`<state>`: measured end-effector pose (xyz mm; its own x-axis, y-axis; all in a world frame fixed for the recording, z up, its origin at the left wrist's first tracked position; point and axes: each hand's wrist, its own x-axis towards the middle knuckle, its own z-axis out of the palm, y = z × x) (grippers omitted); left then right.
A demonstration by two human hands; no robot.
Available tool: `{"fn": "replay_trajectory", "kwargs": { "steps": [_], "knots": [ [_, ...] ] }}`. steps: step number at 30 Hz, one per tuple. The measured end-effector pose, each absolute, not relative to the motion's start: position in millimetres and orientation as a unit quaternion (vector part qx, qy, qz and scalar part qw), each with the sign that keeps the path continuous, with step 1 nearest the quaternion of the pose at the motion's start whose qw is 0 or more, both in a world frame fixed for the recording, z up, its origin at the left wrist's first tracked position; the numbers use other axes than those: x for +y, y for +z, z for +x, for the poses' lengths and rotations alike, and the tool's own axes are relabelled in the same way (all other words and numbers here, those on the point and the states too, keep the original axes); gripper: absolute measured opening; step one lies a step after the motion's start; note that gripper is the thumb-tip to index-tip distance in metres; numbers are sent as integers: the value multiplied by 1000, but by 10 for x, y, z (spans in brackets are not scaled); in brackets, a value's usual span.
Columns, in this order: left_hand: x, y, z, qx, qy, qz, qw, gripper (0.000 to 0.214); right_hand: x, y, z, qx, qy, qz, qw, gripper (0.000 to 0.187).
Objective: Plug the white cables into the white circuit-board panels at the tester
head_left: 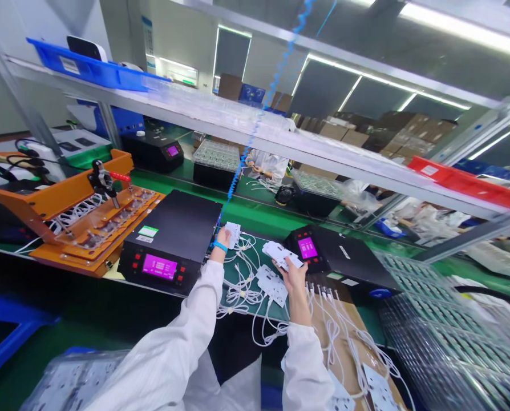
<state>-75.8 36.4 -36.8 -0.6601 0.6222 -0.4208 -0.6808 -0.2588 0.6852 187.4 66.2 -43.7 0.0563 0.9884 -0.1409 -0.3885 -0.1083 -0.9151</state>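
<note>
Panel (279, 251) gripped in fingers of right hand (295, 277), beside black box (349, 254); another panel (234, 232) pinched in left hand (223, 237), near tangled cables (243, 294). Best to hold by edges, keeping cables slack.

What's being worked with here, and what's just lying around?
Apparently in use:
white panel held by the right hand
second white panel at the left hand
white cables between the hands

Apparently just lying about:
blue bin on the shelf
red bin on the shelf
</note>
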Motion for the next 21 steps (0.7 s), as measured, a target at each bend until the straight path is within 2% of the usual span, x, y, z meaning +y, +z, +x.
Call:
{"fn": "replay_trajectory", "kwargs": {
  "steps": [3,5,7,10,12,17,21],
  "knots": [
    [334,-292,-763,439,784,-22,438,28,579,-381,1789,-384,564,-440,584,115],
    [248,-260,-693,428,780,10,457,22,550,-320,1702,-431,536,-416,595,110],
    [118,-244,-583,419,770,58,478,17,571,-241,1601,-494,496,-385,602,92],
    [-98,-231,-409,416,746,144,500,15,686,-132,1453,-609,384,-369,588,49],
    [-210,-221,-324,423,731,197,498,21,760,-102,1366,-683,292,-362,563,38],
    [-317,-196,-226,458,700,295,461,46,661,-199,1215,-794,175,-287,506,39],
    [-346,-201,-216,480,669,354,443,58,430,-300,1224,-827,111,-234,499,40]
  ]
}}
